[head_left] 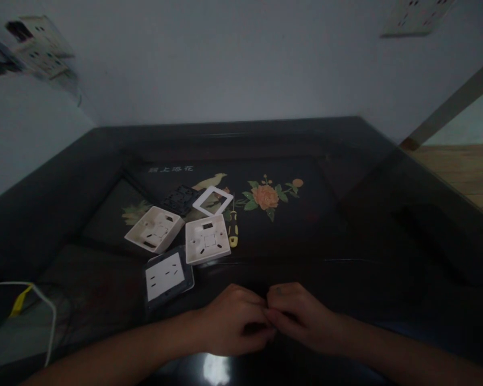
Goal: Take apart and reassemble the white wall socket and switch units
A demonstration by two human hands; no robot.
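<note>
My left hand and my right hand meet at the front of the dark table, fingers curled in and knuckles touching. Nothing shows in either one. Nearest them, to the left, lies a white socket panel on a dark backing. Beyond it sit two white square mounting boxes, open side up; the other mounting box is tilted a little. A yellow-and-black screwdriver points away from me beside the right box. Behind the boxes are a white square frame and a black square plate.
The glossy table carries a flower and bird picture. A white cable with a yellow tag runs along the left edge. Wall sockets hang at upper left and upper right. A pale wall stands behind.
</note>
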